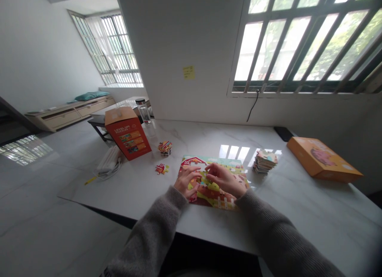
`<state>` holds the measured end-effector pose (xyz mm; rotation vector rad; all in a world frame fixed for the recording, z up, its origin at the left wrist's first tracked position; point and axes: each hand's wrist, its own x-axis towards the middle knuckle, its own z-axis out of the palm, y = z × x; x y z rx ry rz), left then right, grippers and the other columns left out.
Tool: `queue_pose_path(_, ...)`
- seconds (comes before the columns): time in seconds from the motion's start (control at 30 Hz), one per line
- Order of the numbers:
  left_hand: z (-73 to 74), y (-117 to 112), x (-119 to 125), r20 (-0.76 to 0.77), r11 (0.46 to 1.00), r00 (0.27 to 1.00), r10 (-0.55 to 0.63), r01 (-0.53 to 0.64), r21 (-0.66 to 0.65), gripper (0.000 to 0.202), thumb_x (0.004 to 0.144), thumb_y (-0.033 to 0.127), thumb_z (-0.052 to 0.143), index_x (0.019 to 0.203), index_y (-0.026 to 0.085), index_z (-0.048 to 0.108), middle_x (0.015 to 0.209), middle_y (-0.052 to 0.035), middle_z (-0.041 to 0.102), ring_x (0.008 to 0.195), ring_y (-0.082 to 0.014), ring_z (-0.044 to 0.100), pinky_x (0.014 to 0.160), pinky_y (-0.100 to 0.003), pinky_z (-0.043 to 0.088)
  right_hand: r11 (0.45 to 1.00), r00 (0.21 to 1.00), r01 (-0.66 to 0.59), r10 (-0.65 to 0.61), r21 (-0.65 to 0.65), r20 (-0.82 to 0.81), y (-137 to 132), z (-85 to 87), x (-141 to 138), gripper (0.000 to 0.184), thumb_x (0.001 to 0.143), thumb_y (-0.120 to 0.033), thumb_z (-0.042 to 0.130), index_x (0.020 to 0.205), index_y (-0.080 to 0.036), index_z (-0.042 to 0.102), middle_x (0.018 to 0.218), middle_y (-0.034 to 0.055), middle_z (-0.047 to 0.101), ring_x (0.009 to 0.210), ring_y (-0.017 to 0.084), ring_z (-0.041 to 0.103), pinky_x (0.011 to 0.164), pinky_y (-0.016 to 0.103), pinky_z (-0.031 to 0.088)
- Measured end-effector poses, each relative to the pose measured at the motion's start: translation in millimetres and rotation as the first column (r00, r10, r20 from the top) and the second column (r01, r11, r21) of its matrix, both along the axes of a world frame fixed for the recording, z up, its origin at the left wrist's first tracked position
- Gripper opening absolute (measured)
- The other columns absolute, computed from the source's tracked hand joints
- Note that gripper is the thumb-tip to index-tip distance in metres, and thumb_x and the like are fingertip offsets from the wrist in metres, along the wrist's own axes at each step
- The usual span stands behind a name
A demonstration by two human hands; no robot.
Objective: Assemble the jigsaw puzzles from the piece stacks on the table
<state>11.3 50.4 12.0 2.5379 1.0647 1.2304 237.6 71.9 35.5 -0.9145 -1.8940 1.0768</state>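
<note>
Bright farm-scene rectangular cardboard jigsaw point(210, 193) lies on the white marbled bench point(191, 137) under my left hand point(186, 181), its grip apart, and my right hand point(226, 179), whose grip I cannot tell remotely, so a low-dragging grey knit sleeve point(274, 229) could nudge it askew.

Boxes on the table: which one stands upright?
The red box on the left, lettered LEVEL UP! PUZZLES, stands upright; the orange box at the far right lies flat.
</note>
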Motion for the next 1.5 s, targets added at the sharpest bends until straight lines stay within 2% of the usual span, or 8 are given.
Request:
queue_pose_path(0.17, -6.6, 3.7, -0.2, 0.055, 0.999, 0.997, -0.047, 0.047, -0.008, 0.021, 0.086, 0.036, 0.066, 0.102, 0.023, 0.065, 0.115, -0.0087, 0.067, 0.112, -0.0269, 0.057, 0.103, -0.046, 0.046, 1.0, 1.0, -0.006, 0.005, 0.016, 0.025, -5.0, 2.5, 1.6, 0.028, 0.095, -0.042, 0.058, 0.112, -0.019, 0.06, 0.087, 0.0033, 0.064, 0.077, 0.016, 0.06, 0.069, 0.031, 0.053)
queue_pose_path(0.27, -13.2, 6.8, -1.5, 0.08, 1.0, 0.997, 0.005, -0.005, 0.001, 0.025, 0.084, 0.041, 0.07, 0.1, 0.022, 0.065, 0.109, -0.009, 0.067, 0.107, -0.0271, 0.059, 0.096, -0.044, 0.048, 0.98, 0.988, 0.03, -0.059, 0.195, 0.146, -14.4, 8.7, 6.6, 0.02, 0.098, -0.033, 0.054, 0.112, -0.021, 0.061, 0.104, 0.0078, 0.064, 0.093, 0.019, 0.063, 0.082, 0.036, 0.055)
queue_pose_path(0.47, -18.8, 7.0, 0.5, 0.088, 0.998, 0.994, -0.066, 0.066, 0.009, 0.019, 0.084, 0.036, 0.072, 0.093, 0.022, 0.065, 0.105, -0.0074, 0.066, 0.102, -0.0256, 0.061, 0.094, -0.042, 0.049, 0.894, 0.93, -0.121, -0.05, 0.431, 0.365, -34.0, 10.1, 18.1, 0.019, 0.094, -0.027, 0.064, 0.112, -0.023, 0.061, 0.116, 0.0097, 0.061, 0.109, 0.024, 0.059, 0.095, 0.042, 0.052)
queue_pose_path(0.67, -14.2, 2.2, 4.8, 0.103, 0.999, 0.994, -0.019, 0.024, -0.045, 0.046, 0.083, 0.033, 0.067, 0.127, 0.019, 0.058, 0.124, -0.013, 0.06, 0.118, -0.0294, 0.056, 0.104, -0.046, 0.046, 0.844, 0.88, -0.078, -0.192, 0.531, 0.435, -12.0, 1.3, 37.0, 0.025, 0.093, -0.029, 0.065, 0.118, -0.024, 0.062, 0.114, 0.0094, 0.066, 0.107, 0.026, 0.059, 0.093, 0.044, 0.05)
queue_pose_path(0.8, -15.4, 0.6, 5.8, 0.021, 0.998, 1.0, 0.002, -0.001, -0.068, 0.022, 0.087, 0.027, 0.06, 0.108, 0.02, 0.066, 0.11, -0.0092, 0.066, 0.106, -0.0263, 0.06, 0.099, -0.045, 0.047, 0.856, 0.785, 0.016, -0.331, 0.516, 0.523, 20.0, -6.6, 64.3, 0.025, 0.088, -0.026, 0.07, 0.112, -0.021, 0.067, 0.108, 0.0106, 0.068, 0.103, 0.028, 0.06, 0.089, 0.044, 0.05)
queue_pose_path(0.93, -16.4, -1.1, 5.9, -0.053, 0.993, 0.998, 0.022, -0.028, -0.119, 0.017, 0.088, 0.024, 0.058, 0.102, 0.02, 0.067, 0.104, -0.0075, 0.067, 0.101, -0.0249, 0.06, 0.093, -0.042, 0.047, 0.873, 0.759, 0.007, -0.322, 0.487, 0.566, 39.2, -13.4, 75.1, 0.028, 0.088, -0.027, 0.071, 0.115, -0.02, 0.067, 0.111, 0.0111, 0.069, 0.105, 0.028, 0.059, 0.091, 0.042, 0.049)
queue_pose_path(1.3, -15.1, -2.3, 7.8, -0.104, 0.982, 0.994, 0.011, -0.031, -0.189, 0.017, 0.085, 0.022, 0.059, 0.1, 0.021, 0.067, 0.104, -0.0073, 0.067, 0.101, -0.0248, 0.06, 0.092, -0.041, 0.047, 0.872, 0.724, -0.029, -0.319, 0.489, 0.612, 37.8, -17.8, 67.3, 0.016, 0.095, -0.026, 0.061, 0.108, -0.024, 0.072, 0.113, 0.0073, 0.069, 0.106, 0.025, 0.058, 0.093, 0.039, 0.045)
queue_pose_path(1.5, 9.4, 4.4, 18.1, -0.12, 0.96, 0.986, -0.113, 0.077, -0.268, 0.026, 0.089, 0.027, 0.059, 0.113, 0.022, 0.067, 0.115, -0.0076, 0.067, 0.111, -0.0248, 0.061, 0.101, -0.041, 0.047, 0.864, 0.709, -0.007, -0.351, 0.504, 0.612, 36.9, -26.8, 66.6, 0.018, 0.094, -0.023, 0.061, 0.109, -0.026, 0.071, 0.116, 0.0063, 0.069, 0.108, 0.025, 0.057, 0.093, 0.038, 0.044)
